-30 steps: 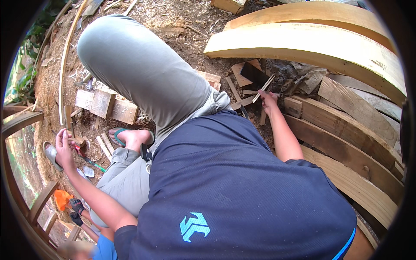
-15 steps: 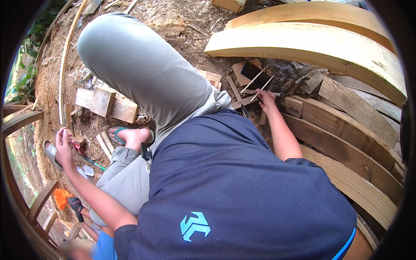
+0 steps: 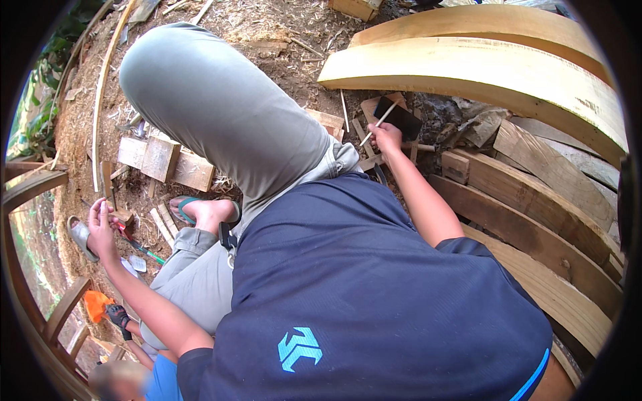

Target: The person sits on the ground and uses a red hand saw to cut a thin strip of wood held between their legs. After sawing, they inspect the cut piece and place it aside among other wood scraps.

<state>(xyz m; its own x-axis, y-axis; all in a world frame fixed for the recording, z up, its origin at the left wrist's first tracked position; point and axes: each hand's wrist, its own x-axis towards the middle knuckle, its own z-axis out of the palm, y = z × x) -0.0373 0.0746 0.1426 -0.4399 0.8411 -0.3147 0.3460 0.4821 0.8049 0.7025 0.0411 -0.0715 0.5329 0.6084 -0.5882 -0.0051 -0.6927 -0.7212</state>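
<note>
My right hand [image 3: 388,138] is closed around a thin pale wooden stick [image 3: 379,123], which slants up to the right. Just beyond that hand, a flat black rectangular thing [image 3: 403,121] lies over small pieces of wood. Another thin stick [image 3: 344,111] shows apart from the hand, near the end of a pale beam. On the far left, my left hand [image 3: 102,230] has its fingers drawn together near the lower end of a long thin wooden strip [image 3: 99,110]. What those fingers hold is too small to make out.
Curved pale beams [image 3: 468,63] lie at the upper right, stacked planks [image 3: 528,194] at the right. Wooden blocks [image 3: 160,159] and a hammer [image 3: 140,127] are beyond my sandalled foot. At lower left, another person's gloved hand [image 3: 118,315] is by an orange cloth [image 3: 98,305].
My right hand has moved left and slightly away from me. Two sticks were at it before; now one is in it and the other lies apart, farther left.
</note>
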